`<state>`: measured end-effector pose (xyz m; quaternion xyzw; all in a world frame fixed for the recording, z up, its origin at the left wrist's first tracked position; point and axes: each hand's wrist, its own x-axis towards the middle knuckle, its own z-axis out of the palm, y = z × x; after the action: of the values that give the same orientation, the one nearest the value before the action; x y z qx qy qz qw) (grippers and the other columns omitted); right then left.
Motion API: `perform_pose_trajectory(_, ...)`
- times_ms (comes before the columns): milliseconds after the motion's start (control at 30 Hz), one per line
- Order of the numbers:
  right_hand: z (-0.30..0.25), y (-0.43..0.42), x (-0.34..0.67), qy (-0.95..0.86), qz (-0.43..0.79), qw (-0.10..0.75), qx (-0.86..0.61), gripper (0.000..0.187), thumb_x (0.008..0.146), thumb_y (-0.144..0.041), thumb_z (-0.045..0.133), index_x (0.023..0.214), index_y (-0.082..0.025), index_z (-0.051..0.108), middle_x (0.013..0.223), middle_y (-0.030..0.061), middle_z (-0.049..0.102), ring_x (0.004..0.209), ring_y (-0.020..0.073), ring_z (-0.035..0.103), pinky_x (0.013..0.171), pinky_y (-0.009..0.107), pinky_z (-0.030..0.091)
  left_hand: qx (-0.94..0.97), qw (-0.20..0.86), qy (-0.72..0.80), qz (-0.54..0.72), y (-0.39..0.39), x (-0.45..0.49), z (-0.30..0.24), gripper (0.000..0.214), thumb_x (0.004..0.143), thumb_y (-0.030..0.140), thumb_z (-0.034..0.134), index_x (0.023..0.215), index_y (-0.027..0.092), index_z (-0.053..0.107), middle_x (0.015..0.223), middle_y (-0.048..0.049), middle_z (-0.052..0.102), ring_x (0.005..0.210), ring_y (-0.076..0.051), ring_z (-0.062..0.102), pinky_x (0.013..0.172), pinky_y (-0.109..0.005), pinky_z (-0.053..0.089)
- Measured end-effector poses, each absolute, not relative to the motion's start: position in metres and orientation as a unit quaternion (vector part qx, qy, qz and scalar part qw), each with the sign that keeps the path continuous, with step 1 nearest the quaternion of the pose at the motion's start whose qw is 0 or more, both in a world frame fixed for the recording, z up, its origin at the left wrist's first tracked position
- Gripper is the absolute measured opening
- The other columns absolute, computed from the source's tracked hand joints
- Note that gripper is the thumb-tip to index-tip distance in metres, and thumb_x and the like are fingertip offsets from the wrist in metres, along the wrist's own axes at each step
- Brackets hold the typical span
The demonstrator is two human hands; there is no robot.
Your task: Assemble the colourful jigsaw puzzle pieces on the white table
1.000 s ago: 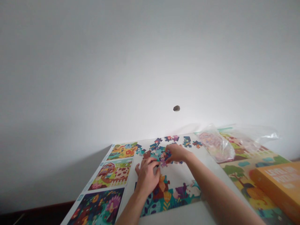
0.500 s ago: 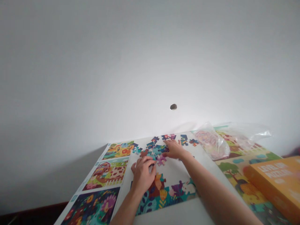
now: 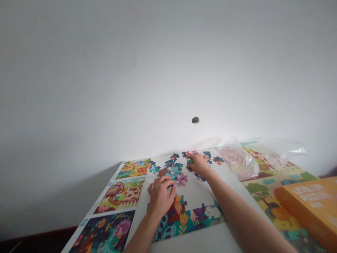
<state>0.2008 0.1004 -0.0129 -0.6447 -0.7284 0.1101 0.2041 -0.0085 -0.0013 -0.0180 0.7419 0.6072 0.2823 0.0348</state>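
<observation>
Loose jigsaw puzzle pieces lie scattered over the far half of the white table. Nearer to me is a joined strip of puzzle with a white rabbit, purple shapes and a yellow flower. My left hand rests just above the strip's left part, fingers curled; a dark bit of a puzzle piece shows between thumb and fingers. My right hand reaches over the far pieces, fingers spread and touching them from above. The pieces under its palm are partly hidden.
Printed picture sheets line the table's left side. To the right lie clear plastic bags, one with pieces inside, a colourful picture sheet and an orange puzzle box. A white wall with a small hole rises behind.
My right hand has moved slightly right and away from me, and more loose pieces now show beneath and beside it. My left hand has stayed in place.
</observation>
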Motion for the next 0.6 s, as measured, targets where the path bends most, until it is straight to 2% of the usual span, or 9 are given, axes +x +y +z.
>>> perform_pose_trajectory(133,-0.012,0.094,0.202,-0.721,0.083,0.212,-0.654,0.042,0.081,-0.025,0.056,0.123,-0.026,0.060,0.134,0.0135,0.047,0.126,0.0344,0.039,0.105,0.061,0.020,0.745,0.036,0.602,0.285,0.000,-0.009,-0.019,0.021,0.079,0.020,0.057,0.087,0.029,0.074,0.106,-0.0009,0.069,0.104,-0.023,0.059,0.094,-0.042,0.039)
perform_pose_trajectory(233,-0.014,0.089,0.194,-0.787,0.100,0.176,-0.583,0.058,0.080,-0.037,0.060,0.137,-0.030,0.049,0.149,0.0093,0.036,0.136,0.0384,0.025,0.106,0.069,0.009,0.745,0.035,0.601,0.288,0.001,-0.010,-0.020,0.021,0.079,0.019,0.057,0.087,0.028,0.074,0.106,-0.0018,0.069,0.104,-0.023,0.058,0.094,-0.041,0.039)
perform_pose_trajectory(300,-0.015,0.086,0.188,-0.821,0.124,0.148,-0.538,0.060,0.082,-0.038,0.056,0.141,-0.030,0.044,0.150,0.0068,0.038,0.139,0.0378,0.022,0.106,0.071,0.006,0.744,0.034,0.602,0.287,0.001,-0.010,-0.020,0.021,0.079,0.019,0.058,0.088,0.029,0.074,0.106,-0.0017,0.069,0.105,-0.023,0.058,0.094,-0.041,0.038)
perform_pose_trajectory(367,-0.017,0.084,0.182,-0.832,0.130,0.153,-0.517,0.051,0.084,-0.033,0.053,0.135,-0.030,0.051,0.144,0.0050,0.046,0.137,0.0346,0.028,0.109,0.067,0.007,0.744,0.032,0.603,0.285,0.001,-0.010,-0.020,0.021,0.079,0.020,0.057,0.088,0.029,0.074,0.107,-0.0012,0.068,0.105,-0.023,0.058,0.093,-0.041,0.039)
perform_pose_trajectory(467,-0.016,0.083,0.179,-0.829,0.111,0.194,-0.513,0.034,0.082,-0.025,0.055,0.115,-0.027,0.065,0.127,0.0045,0.061,0.127,0.0294,0.042,0.112,0.060,0.008,0.745,0.031,0.604,0.282,0.000,-0.010,-0.019,0.021,0.079,0.019,0.058,0.087,0.029,0.074,0.106,-0.0013,0.068,0.104,-0.023,0.059,0.091,-0.040,0.039)
perform_pose_trajectory(533,-0.015,0.081,0.179,-0.826,0.099,0.211,-0.514,0.026,0.081,-0.021,0.055,0.102,-0.026,0.069,0.116,0.0048,0.066,0.121,0.0273,0.047,0.112,0.058,0.008,0.746,0.036,0.603,0.279,0.000,-0.009,-0.018,0.021,0.079,0.019,0.058,0.088,0.029,0.074,0.107,-0.0013,0.068,0.104,-0.023,0.058,0.090,-0.040,0.040)
perform_pose_trajectory(600,-0.015,0.080,0.180,-0.832,0.096,0.219,-0.500,0.032,0.079,-0.019,0.056,0.107,-0.026,0.068,0.120,0.0049,0.064,0.123,0.0278,0.045,0.112,0.060,0.008,0.748,0.038,0.602,0.275,0.000,-0.009,-0.017,0.022,0.079,0.020,0.057,0.089,0.030,0.074,0.107,-0.0012,0.067,0.104,-0.023,0.058,0.090,-0.041,0.040)
